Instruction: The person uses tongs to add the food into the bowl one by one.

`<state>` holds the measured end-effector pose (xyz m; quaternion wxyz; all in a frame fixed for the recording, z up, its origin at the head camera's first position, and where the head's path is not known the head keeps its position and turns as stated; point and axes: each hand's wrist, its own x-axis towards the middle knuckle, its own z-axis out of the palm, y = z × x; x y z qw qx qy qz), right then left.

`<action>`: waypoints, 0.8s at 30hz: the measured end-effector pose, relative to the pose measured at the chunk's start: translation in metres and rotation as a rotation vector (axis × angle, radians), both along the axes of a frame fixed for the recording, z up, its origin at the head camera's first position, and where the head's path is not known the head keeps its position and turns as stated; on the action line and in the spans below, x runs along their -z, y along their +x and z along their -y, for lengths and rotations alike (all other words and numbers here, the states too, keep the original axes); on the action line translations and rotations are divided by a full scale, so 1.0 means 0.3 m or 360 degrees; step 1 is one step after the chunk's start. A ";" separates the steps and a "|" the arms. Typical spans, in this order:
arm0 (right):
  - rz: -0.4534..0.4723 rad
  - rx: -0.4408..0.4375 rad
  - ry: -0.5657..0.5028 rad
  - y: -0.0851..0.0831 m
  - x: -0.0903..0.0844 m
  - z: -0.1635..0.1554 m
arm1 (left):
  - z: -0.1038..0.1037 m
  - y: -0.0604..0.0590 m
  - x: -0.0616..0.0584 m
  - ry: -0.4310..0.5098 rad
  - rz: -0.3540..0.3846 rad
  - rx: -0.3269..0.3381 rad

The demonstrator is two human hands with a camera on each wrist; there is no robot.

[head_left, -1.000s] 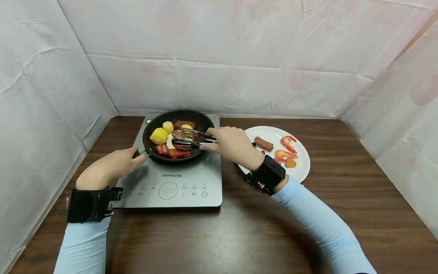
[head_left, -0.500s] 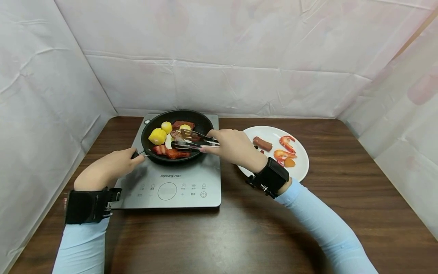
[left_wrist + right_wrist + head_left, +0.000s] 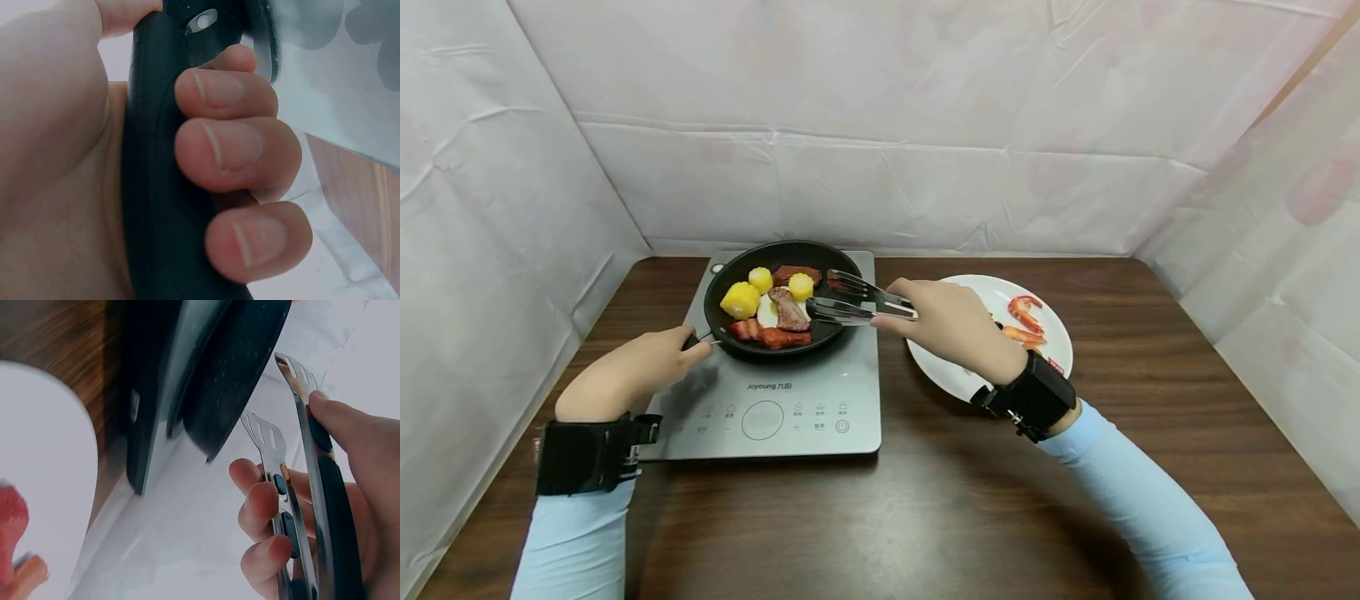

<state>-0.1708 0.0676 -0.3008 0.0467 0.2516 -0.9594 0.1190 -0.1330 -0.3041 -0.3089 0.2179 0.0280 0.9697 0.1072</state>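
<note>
Bare wooden table (image 3: 925, 500) is being left open along the near edge and at the far right, so passage is being allowed there. The left half is being blocked by the cooktop (image 3: 790, 400), with the pan (image 3: 775, 346) standing on it. The gap between cooktop and plate (image 3: 955, 379) is being crossed by the right hand (image 3: 955, 325) and its tongs (image 3: 857, 300). Three sides are being closed off by the white sheeting (image 3: 887, 125)

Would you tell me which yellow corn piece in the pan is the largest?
The corn piece at the pan's left edge; the two others are smaller, rounder, further right.
</note>
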 end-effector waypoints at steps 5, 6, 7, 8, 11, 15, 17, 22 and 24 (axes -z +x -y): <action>0.0001 0.0046 -0.0061 0.004 0.003 -0.073 | 0.011 0.001 0.005 0.0004 -0.0012 0.0025; 0.0000 0.0061 -0.0062 0.005 0.002 -0.087 | 0.013 0.001 0.005 0.0003 -0.0016 0.0029; -0.0002 0.0078 -0.0061 0.006 0.003 -0.100 | 0.013 0.001 0.005 0.0002 -0.0023 0.0035; -0.0016 0.0092 -0.0058 0.005 0.004 -0.115 | 0.013 0.002 0.005 0.0003 -0.0027 0.0038; -0.0033 0.0152 -0.0040 0.004 0.008 -0.155 | 0.012 0.003 0.001 -0.0005 -0.0022 0.0034; -0.0037 0.0210 -0.0043 0.004 0.021 -0.218 | 0.013 0.004 0.003 -0.0008 -0.0016 0.0030; -0.0025 0.0237 -0.0046 0.005 0.030 -0.257 | 0.012 0.004 0.004 -0.0009 -0.0014 0.0026; 0.0024 0.0335 -0.0008 0.012 0.053 -0.368 | 0.007 0.003 0.001 -0.0011 -0.0009 0.0020; 0.0029 0.0384 0.0026 0.016 0.063 -0.414 | 0.004 0.003 -0.001 -0.0013 -0.0008 0.0025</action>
